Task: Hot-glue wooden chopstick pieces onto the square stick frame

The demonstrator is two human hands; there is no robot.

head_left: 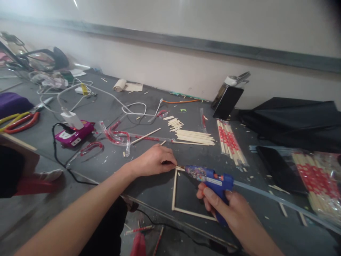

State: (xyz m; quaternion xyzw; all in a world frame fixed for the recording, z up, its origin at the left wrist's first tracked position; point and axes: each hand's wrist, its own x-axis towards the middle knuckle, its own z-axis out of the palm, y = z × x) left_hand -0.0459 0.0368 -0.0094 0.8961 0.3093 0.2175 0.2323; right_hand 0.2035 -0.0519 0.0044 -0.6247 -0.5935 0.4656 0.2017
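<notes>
Just beside left fingers [169,157] (contact unclear), the stick frame [174,190].

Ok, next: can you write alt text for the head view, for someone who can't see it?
A person's right grip holds a blue glue gun, its nozzle close to the left grip at a corner of a thin wooden-stick frame. Loose sticks, bagged sticks and a magenta power strip lie on the dark table.

Haze is veiling the wall [165,64] at upper left; a bright streak [75,3] is glaring above. The surface [197,155] is reading dim, small details are blurring, the upper right corner is showing black.
</notes>
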